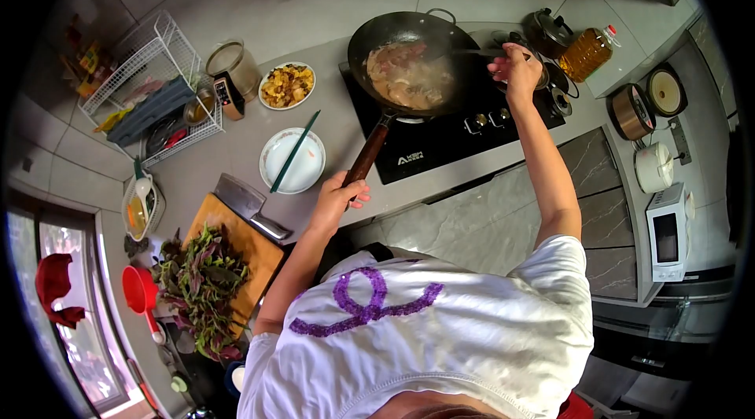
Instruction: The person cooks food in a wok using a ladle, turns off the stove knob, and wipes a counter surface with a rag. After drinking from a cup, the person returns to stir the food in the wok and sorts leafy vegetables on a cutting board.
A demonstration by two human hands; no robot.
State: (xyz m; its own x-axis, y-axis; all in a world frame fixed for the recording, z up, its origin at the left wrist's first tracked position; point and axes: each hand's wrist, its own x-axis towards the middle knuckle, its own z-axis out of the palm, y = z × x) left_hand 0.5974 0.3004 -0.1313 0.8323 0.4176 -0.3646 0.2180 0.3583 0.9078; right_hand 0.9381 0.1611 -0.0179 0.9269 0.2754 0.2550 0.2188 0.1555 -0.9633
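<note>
A black wok (379, 31) sits on the stove's left burner, with sliced meat (403, 77) and bubbling liquid inside and steam rising. My left hand (344, 196) is closed around the end of the wok's wooden handle (373, 150). Above the wok's right side, my right hand (517, 71) grips a spatula (476, 52) that reaches in toward the meat; steam blurs its head. Left of the wok, a white bowl (285, 177) has green chopsticks (297, 148) laid across it. Behind that bowl is a plate of cooked egg pieces (288, 86).
A cleaver (242, 197) lies at the edge of the cutting board (214, 215), which bears leafy greens (206, 285). A wire rack (161, 53) stands back left. An oil bottle (588, 56) and lidded pot (547, 34) are right of the stove (440, 153).
</note>
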